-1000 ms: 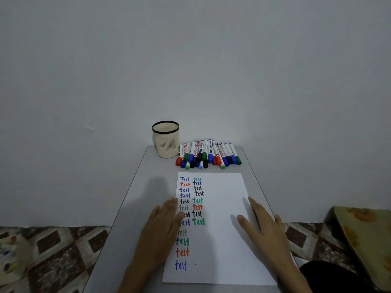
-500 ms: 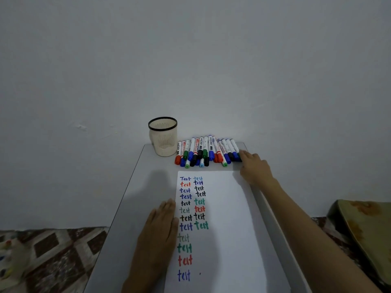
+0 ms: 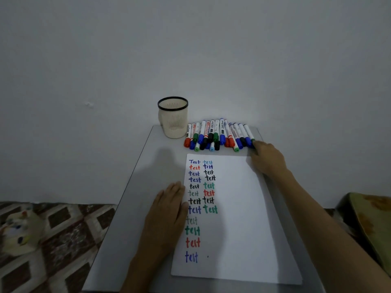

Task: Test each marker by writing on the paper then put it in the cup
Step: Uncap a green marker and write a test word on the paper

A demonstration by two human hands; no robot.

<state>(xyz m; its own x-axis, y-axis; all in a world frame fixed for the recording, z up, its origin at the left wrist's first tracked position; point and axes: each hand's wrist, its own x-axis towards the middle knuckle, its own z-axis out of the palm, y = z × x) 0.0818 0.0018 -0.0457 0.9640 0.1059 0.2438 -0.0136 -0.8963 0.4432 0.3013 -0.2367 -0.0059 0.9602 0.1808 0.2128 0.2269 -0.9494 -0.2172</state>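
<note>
— Item: markers, one heaped row, twelve o'clock of the paper; cup at their nine o'clock.
— Hands?
— Right hand touches the green-capped marker at the row's three o'clock end; pinched or not, I cannot tell. Left hand lies flat on the paper's nine o'clock edge.
— Hazard?
— Likely a careless pull rolls neighbours off the table.
</note>
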